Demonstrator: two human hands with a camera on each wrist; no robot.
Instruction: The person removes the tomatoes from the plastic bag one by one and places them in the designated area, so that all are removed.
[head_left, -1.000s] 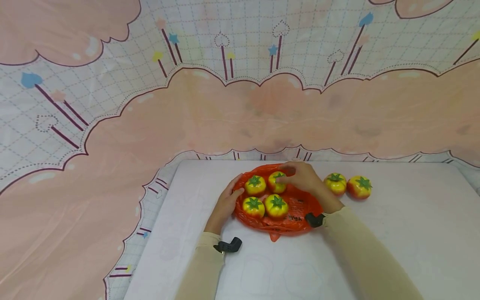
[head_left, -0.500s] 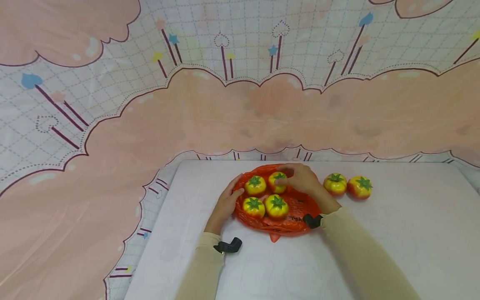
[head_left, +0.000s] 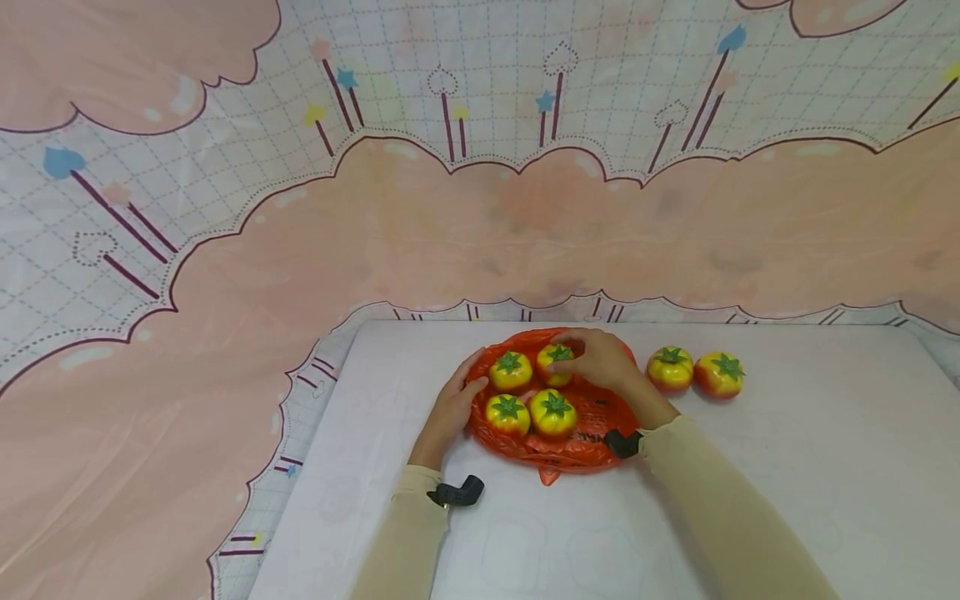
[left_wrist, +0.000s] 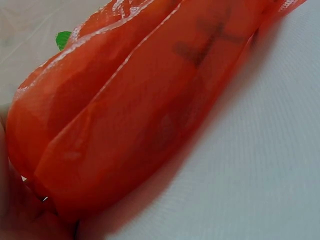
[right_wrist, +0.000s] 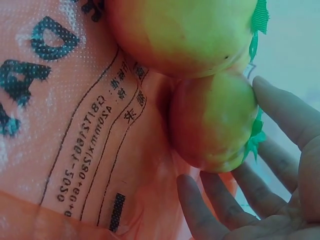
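White tabletop [head_left: 825, 483]: a spread red bag [head_left: 603, 408] cradles four fruits [head_left: 554, 414].
From here I see the left hand [head_left: 452, 395] grip its left edge, the right hand [head_left: 606, 360] loosely hold their far-right one [head_left: 547, 362]; tugging thin plastic could tip them.

A white counter [head_left: 825, 467] spreads beneath the left hand [head_left: 452, 400] and the right hand [head_left: 603, 358]. Beyond both, a printed cloth [head_left: 480, 225] rises, bearing peach cloud shapes [head_left: 142, 67] with dark outlines, a dashed grid [head_left: 495, 58] and small stars [head_left: 546, 101]; it also spreads left of the left hand.
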